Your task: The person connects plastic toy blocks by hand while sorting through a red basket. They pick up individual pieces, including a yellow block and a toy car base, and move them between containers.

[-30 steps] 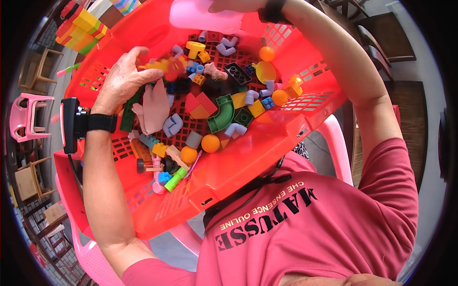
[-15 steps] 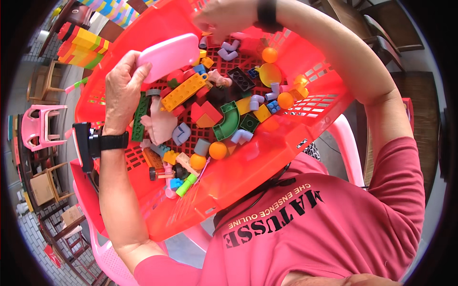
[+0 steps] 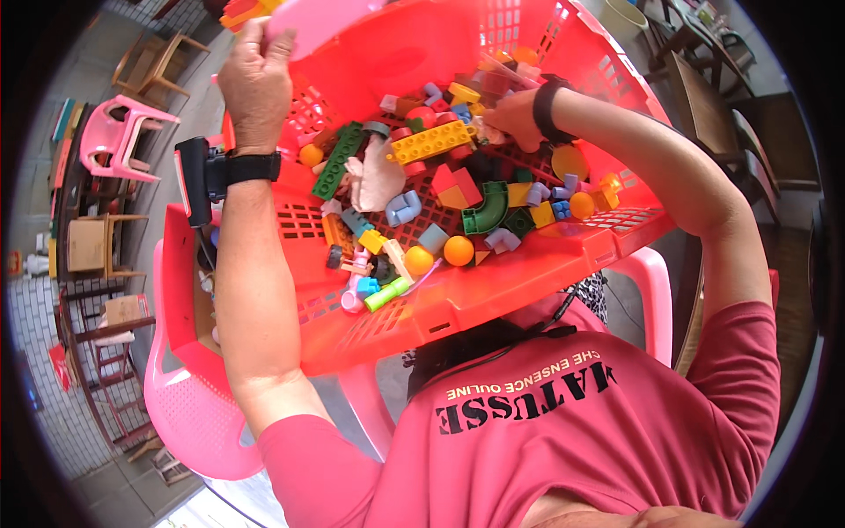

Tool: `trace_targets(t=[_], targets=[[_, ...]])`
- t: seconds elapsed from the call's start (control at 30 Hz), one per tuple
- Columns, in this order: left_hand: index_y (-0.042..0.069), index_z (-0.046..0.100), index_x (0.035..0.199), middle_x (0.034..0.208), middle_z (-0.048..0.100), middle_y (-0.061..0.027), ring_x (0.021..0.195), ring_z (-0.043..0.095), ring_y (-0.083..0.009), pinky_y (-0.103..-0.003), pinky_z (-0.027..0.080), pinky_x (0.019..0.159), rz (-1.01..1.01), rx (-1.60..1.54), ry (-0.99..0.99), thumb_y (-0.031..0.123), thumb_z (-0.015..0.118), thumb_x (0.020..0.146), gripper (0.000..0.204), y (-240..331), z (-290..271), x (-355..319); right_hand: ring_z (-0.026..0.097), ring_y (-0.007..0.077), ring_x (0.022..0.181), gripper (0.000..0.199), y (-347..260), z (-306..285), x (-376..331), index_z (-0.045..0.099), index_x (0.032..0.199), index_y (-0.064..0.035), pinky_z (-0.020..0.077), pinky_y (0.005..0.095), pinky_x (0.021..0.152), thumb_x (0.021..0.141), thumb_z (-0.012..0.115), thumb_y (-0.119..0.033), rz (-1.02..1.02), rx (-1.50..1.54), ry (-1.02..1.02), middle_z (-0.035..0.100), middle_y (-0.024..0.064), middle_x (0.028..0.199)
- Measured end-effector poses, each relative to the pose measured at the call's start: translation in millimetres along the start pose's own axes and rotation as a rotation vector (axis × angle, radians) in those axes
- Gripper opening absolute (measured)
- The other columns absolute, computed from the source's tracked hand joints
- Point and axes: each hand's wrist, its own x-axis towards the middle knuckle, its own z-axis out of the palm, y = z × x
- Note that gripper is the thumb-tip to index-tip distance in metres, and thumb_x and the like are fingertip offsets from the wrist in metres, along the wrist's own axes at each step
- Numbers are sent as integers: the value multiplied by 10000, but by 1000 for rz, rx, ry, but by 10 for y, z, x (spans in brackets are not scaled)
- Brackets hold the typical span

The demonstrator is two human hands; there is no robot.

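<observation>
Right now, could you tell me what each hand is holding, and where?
The left hand grips a flat pink piece by its lower-left end. The right hand reaches among the blocks; its grip cannot be told.

A small pink chair [image 3: 119,132] stood at the upper left on a grey floor [image 3: 167,189]. Wooden chairs [image 3: 163,57] sat near it. Dark wooden furniture [image 3: 704,106], maybe tables, filled the upper right. Daylight lit the room.

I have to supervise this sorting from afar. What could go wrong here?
The red plastic crate seems tilted on the pink plastic chair; the loose orange ball near its low rim could roll out. The left hand lifts a pink flat piece past the rim, where it might drop outside. The right hand could scatter pieces.
</observation>
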Motion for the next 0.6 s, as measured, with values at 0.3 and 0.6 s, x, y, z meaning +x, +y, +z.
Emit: trace_targets(t=[0.3, 0.6], targets=[[-36, 582, 1117, 968, 631, -82, 742, 606, -130, -259, 521, 602, -250, -77, 449, 92, 572, 920, 235, -388, -1838, -394, 603, 382, 951, 377, 323, -123, -75, 486, 1068, -22, 464, 452, 764, 699, 561, -19, -132, 9, 443, 630, 197, 973], [-5, 510, 1257, 1172, 589, -161, 1066, 570, -258, -396, 455, 926, -982, 431, 374, 199, 620, 882, 441, -837, -3080, -1842, 599, 377, 892, 424, 188, -335, -202, 500, 1069, -37, 461, 450, 764, 654, 536, 44, -264, 107, 604, 616, 199, 886]])
